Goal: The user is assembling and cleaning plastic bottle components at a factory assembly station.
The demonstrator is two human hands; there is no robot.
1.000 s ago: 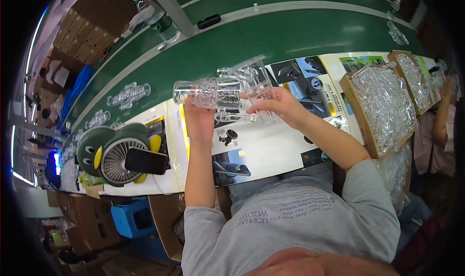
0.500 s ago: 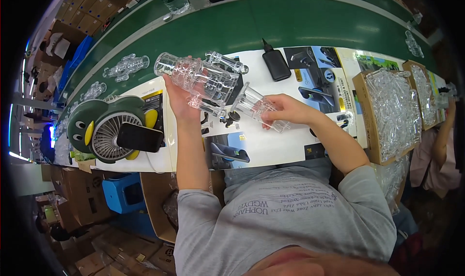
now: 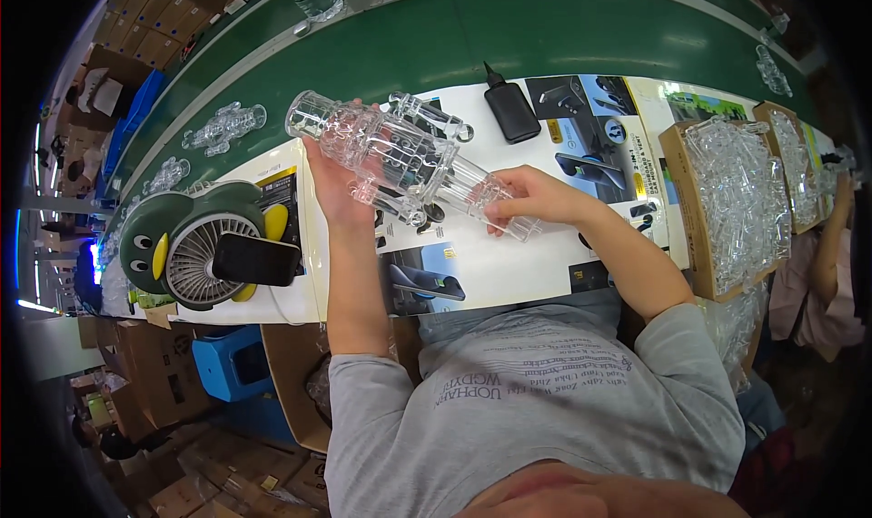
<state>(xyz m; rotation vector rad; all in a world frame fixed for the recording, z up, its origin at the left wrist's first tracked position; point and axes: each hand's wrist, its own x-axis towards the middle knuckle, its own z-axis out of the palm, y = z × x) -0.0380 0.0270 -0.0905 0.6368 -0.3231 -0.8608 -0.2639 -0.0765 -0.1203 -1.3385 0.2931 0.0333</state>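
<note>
A clear plastic robot-shaped figure [image 3: 404,162] with a round head and two side arms lies tilted across my left hand [image 3: 338,189], whose fingers wrap underneath it. My right hand [image 3: 545,198] grips a clear ribbed plastic piece [image 3: 483,194] between thumb and fingers. This piece's far end meets the bottom of the figure's body, in line with it. Whether the two are locked together cannot be made out. Just beyond the hands, a black squeeze bottle [image 3: 513,114] with a pointed nozzle lies on the printed sheets covering the bench.
On the left stand a green penguin-shaped fan [image 3: 195,250] and a dark phone [image 3: 257,260] leaning on it. More clear figures [image 3: 224,128] lie behind. To the right, a cardboard box [image 3: 695,218] holds many clear parts. Another person's arm [image 3: 834,236] shows at far right.
The ribbed piece in my right hand has moved up and left against the figure's lower end, closing the gap. My left hand still holds the figure in nearly the same place.
</note>
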